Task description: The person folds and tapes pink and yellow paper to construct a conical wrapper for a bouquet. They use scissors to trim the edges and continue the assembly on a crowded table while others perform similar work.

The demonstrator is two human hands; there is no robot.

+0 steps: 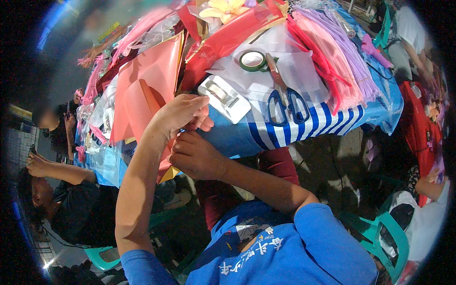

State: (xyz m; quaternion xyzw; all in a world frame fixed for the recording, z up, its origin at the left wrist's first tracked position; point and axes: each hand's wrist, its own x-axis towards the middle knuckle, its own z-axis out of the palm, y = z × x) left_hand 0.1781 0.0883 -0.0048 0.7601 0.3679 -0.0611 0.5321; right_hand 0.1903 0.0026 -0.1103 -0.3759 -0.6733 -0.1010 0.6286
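Observation:
Close to the table's near edge, my left hand is bent at the wrist with its fingers curled in. Just below it my right hand has its fingers pressed together, almost meeting the left fingers. Whatever lies between the fingertips is hidden. A white tape dispenser sits right beside my left hand. Behind and left of the hands lie coral-pink paper sheets, partly covered by my left wrist. Scissors with dark blue handles lie farther right, their blades against a green tape roll.
A blue and striped cover drapes the table. Pink fuzzy stems and purple ones lie at the back right, near red wrapping and a yellow flower. People sit at left and right; a green chair stands at right.

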